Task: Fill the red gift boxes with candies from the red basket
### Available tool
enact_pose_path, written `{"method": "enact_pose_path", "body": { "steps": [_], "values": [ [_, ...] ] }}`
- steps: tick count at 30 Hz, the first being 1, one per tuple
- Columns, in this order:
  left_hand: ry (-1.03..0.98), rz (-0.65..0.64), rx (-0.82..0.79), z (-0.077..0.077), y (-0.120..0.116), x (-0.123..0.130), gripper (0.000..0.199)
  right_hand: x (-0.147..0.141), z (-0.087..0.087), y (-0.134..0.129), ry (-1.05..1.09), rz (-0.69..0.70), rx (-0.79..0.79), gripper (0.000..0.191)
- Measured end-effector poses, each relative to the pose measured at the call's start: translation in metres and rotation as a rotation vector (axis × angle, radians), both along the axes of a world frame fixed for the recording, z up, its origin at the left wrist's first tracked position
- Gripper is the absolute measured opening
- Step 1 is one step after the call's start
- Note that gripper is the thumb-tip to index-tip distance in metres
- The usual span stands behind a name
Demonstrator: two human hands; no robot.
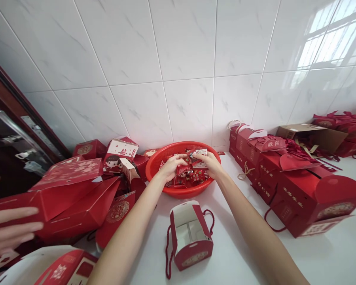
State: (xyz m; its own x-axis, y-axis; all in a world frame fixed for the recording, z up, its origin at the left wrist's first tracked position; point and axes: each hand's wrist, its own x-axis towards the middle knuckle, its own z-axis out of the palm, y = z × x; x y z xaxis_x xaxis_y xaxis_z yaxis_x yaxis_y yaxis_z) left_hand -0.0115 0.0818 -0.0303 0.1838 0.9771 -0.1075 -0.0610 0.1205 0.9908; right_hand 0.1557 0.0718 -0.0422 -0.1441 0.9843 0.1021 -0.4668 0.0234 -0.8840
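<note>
Both of my hands reach into a red plastic basket (152, 178) filled with small red wrapped sweets (198, 177). My left hand (170, 168) is at the left of the pile with its fingers curled inward; whatever is at its fingertips is too small to make out. Between the thumb and fingers of my right hand (211, 164) is a red-and-white wrapped sweet (200, 152). Nearer to me, between my forearms, stands an open red gift box (192, 255) with a pale inside and dark red cord handles.
Folded and partly opened red boxes (74, 206) crowd the left side, where another person's hand (12, 227) shows. A row of closed red boxes (273, 174) lines the right, with an open cardboard box (329, 138) behind. A tiled wall (190, 107) bounds the table.
</note>
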Motion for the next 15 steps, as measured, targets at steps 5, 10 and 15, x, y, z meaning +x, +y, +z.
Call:
{"method": "enact_pose_path", "body": {
  "steps": [5,10,15],
  "values": [
    [-0.090,0.078,0.162,-0.004,0.001,0.000,0.061,0.004,-0.001,0.005,0.037,0.069,-0.037,0.022],
    [-0.130,0.084,0.325,0.000,0.000,-0.001,0.057,0.008,0.001,0.005,0.096,0.153,-0.025,0.021],
    [-0.205,0.110,0.420,0.007,-0.007,0.004,0.042,0.007,0.003,0.002,0.183,0.130,0.056,0.032]
  ]
}}
